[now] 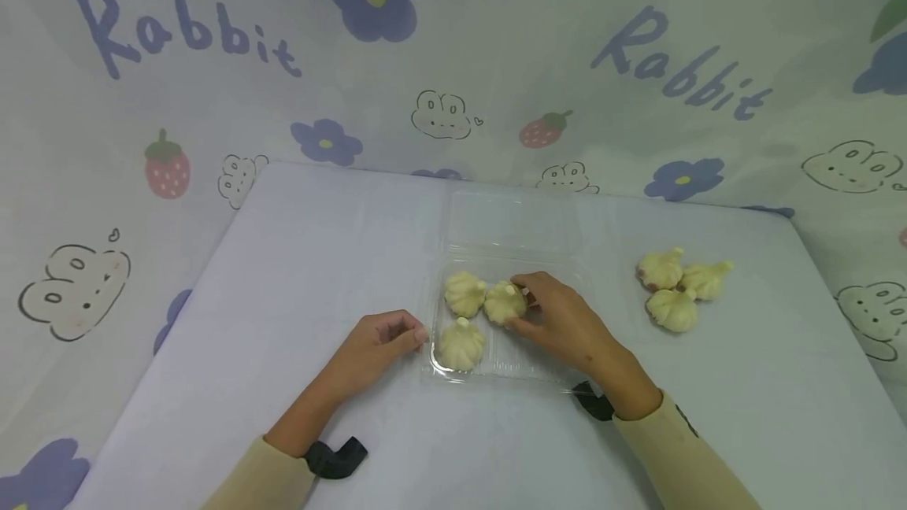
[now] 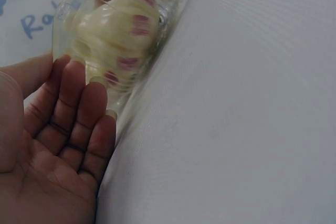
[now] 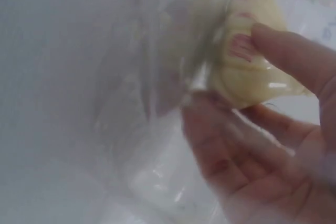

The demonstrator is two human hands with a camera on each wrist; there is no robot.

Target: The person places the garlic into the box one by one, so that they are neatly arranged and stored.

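A clear plastic clamshell container (image 1: 510, 364) lies with its lid folded back on the white table. At its left edge my left hand (image 1: 375, 351) pinches the rim between thumb and fingertips; the left wrist view shows the fingertips against the clear wall. Inside, my right hand (image 1: 567, 321) holds a garlic bulb (image 1: 505, 304) between thumb and fingers. Beside it in the container sit a garlic bulb (image 1: 464, 293) at the back left and another garlic bulb (image 1: 461, 345) at the front left. Purple streaks mark the held bulb in the right wrist view.
Three more garlic bulbs (image 1: 673, 310) lie clustered on the table to the right of the container. The open lid (image 1: 510, 219) extends toward the back edge. A patterned cloth (image 1: 496, 61) hangs behind the white table (image 1: 305, 258).
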